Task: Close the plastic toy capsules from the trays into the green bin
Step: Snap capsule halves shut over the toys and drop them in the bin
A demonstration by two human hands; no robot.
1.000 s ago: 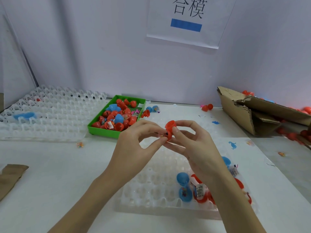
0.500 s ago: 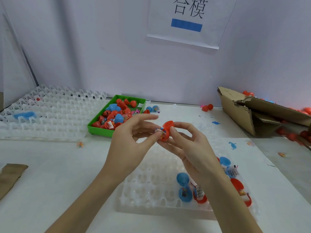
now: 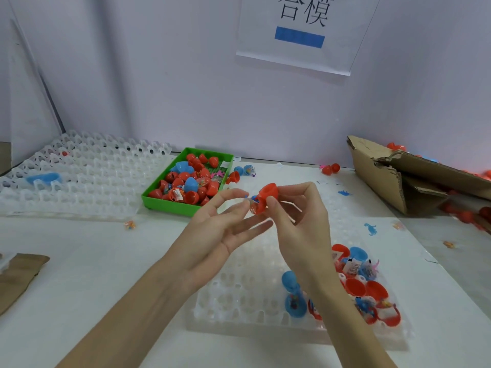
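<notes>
My right hand pinches an open red capsule between thumb and fingers, above the far end of the clear tray. A small toy packet shows in the capsule's mouth. My left hand is palm up with fingers spread, and its thumb tip and forefinger touch that packet. The green bin lies behind and to the left of my hands, holding several red and blue capsules. Several open red and blue capsules with toys sit in the tray's near right corner.
A stack of clear trays lies left of the bin. A torn cardboard box stands at the right, with red capsules around it. Loose capsules and small toys dot the white table. Brown paper lies at the left edge.
My left hand has loosened from its pinch and spread its fingers, palm up. The right hand has kept the red capsule and lifted slightly, opening its rear fingers.
</notes>
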